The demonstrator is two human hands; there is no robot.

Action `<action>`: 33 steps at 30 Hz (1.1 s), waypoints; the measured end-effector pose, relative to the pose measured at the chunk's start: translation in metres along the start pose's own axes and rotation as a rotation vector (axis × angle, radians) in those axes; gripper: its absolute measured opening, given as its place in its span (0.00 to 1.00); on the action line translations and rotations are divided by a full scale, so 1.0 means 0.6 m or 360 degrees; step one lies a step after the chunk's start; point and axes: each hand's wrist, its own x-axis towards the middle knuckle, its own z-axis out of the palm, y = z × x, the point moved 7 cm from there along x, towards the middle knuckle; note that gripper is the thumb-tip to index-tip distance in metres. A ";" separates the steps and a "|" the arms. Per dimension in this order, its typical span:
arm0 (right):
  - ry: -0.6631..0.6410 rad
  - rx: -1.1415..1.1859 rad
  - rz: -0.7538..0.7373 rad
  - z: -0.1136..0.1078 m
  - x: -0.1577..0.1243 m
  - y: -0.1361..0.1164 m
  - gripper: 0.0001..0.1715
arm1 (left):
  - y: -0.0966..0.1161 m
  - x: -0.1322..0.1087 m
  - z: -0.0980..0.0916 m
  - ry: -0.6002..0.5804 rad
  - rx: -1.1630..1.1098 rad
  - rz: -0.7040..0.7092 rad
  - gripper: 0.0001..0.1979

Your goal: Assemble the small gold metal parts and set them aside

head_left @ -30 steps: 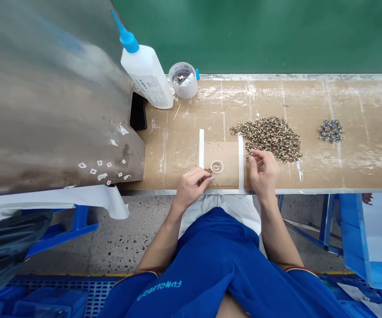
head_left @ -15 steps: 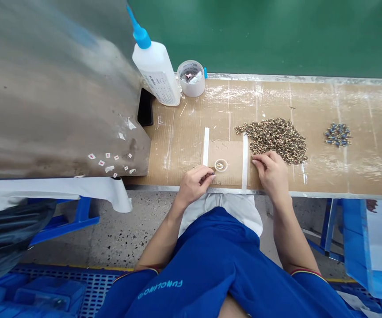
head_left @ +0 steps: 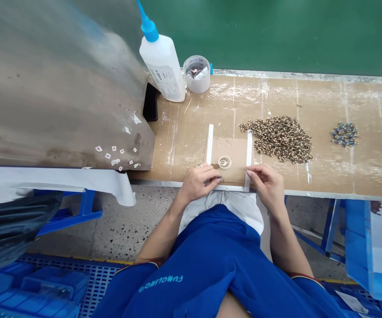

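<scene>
My left hand [head_left: 200, 180] is closed in a pinch at the near edge of a cardboard pad [head_left: 232, 148]; a tiny piece shows at its fingertips, too small to name. Just beyond those fingers lies a small round clear dish or ring [head_left: 224, 162] with a white mark inside. Over the right white tape strip [head_left: 249, 150], my right hand [head_left: 268, 183] is also pinched, and what its fingertips hold cannot be made out. Past the right hand spreads a heap of small brass-and-dark metal pieces [head_left: 282, 139].
A smaller cluster of blue-and-gold pieces [head_left: 345, 134] lies to the right. At the back left stand a white bottle with a blue nozzle [head_left: 164, 68], a tape roll holding scraps [head_left: 197, 81] and a black phone-like object [head_left: 150, 102]. A metal panel [head_left: 61, 88] rises on the left.
My right hand has moved left and nearer to me, away from the heap's edge to the tape strip. My left hand stays pinched near the dish. The view has shifted slightly.
</scene>
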 end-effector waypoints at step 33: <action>-0.0419 0.0318 0.0123 0.103 -0.023 -0.007 0.14 | -0.001 0.001 0.013 -0.0118 0.0221 0.0119 0.14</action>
